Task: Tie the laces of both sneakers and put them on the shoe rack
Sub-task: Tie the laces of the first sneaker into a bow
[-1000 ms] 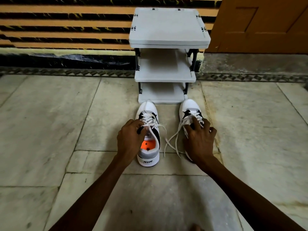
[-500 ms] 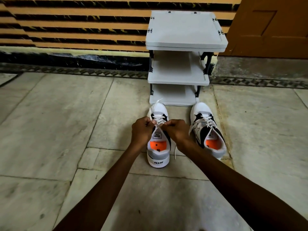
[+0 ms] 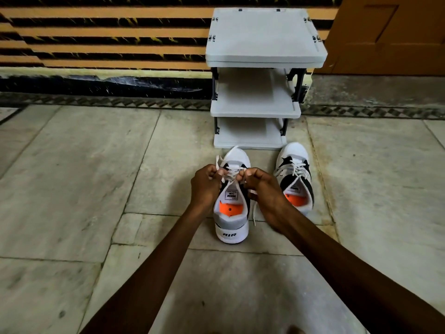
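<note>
Two white, black and grey sneakers with orange insoles stand on the stone floor, toes toward a grey shoe rack (image 3: 265, 37). The left sneaker (image 3: 231, 222) has "AIR" on its heel. My left hand (image 3: 206, 185) and my right hand (image 3: 261, 186) hover over its tongue, each pinching one white lace end (image 3: 232, 170). A loose lace tail hangs down beside my right wrist. The right sneaker (image 3: 295, 174) stands apart to the right, its laces loose across the top, untouched.
The rack has three grey shelves on black posts and stands against a striped orange and black wall (image 3: 108, 34). A brown wooden door (image 3: 390, 32) is at the upper right. Pale stone floor slabs (image 3: 72, 177) stretch to both sides.
My right hand left the right sneaker and moved over to the left sneaker. Both hands took hold of its laces and have lifted them slightly. The camera view shifted left.
</note>
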Demonstrator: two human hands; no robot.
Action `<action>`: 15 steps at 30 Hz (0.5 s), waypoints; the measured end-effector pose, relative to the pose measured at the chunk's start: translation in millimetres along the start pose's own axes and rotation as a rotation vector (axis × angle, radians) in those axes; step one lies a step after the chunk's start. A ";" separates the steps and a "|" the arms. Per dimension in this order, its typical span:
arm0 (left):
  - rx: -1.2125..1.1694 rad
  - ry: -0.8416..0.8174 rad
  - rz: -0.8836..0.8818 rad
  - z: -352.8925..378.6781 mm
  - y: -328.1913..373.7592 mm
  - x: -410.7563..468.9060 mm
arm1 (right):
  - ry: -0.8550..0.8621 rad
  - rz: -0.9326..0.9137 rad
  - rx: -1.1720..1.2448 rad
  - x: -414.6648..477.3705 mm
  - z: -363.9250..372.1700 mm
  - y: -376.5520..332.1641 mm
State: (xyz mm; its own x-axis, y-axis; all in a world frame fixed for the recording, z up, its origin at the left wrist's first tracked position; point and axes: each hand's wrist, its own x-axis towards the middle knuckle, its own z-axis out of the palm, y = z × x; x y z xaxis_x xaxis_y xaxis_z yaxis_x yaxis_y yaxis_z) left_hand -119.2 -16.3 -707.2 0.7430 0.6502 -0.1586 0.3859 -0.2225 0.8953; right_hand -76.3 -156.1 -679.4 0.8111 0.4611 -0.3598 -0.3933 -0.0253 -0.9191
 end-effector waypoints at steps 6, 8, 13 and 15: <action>0.015 -0.072 0.007 2.9 1.4 -6.7 | 0.042 0.005 -0.079 -1.6 1.5 -7.6; 0.047 -0.080 0.001 5.5 2.1 -11.4 | -0.014 -0.003 -0.191 -3.0 2.5 -5.9; 0.145 -0.243 0.052 0.5 1.7 -17.4 | 0.172 -0.299 -0.818 -2.8 -6.0 8.2; 0.309 -0.302 0.128 -1.0 -3.4 -18.4 | 0.252 -0.369 -1.065 -9.4 -12.8 15.3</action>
State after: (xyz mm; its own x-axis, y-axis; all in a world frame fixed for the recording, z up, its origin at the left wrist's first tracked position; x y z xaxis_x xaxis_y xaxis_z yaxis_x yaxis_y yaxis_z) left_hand -134.7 -26.8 -706.8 0.9040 0.3727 -0.2097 0.3914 -0.5236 0.7567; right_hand -84.4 -172.2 -692.2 0.9113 0.4090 0.0471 0.3528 -0.7168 -0.6015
